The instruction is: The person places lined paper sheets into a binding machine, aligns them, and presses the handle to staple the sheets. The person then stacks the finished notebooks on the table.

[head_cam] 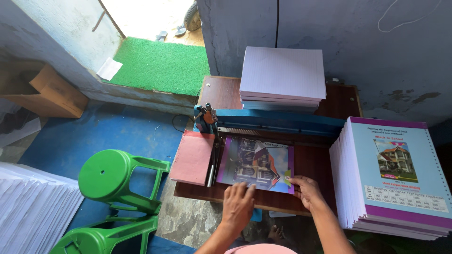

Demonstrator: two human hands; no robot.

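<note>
Purple-bordered and glossy, the notebook cover sheet lay flat on the brown wooden worktable, its far edge pushed toward the blue punching machine and its left edge set against the metal side guide.

Nearest the camera, the left hand rested palm down on the near edge of the sheet, fingers extended and slightly spread, pressing rather than gripping. The right hand held the near right corner, fingertips laid on the sheet's edge with the thumb beside them; whether the thumb went under the sheet could not be told.

Judgement: the step in hand appeared to be squaring the sheet against the guide and the machine's slot. To do it well, both hands should press evenly, keeping the left edge touching the guide along its length, with no tilt or bow in the sheet.

A pink pad lay just left of the guide. At the right, a tall stack of printed covers stood on the table, well clear of the hands. Beyond the machine sat a stack of ruled white paper. To the left, on the blue floor, stood two green plastic stools.
</note>
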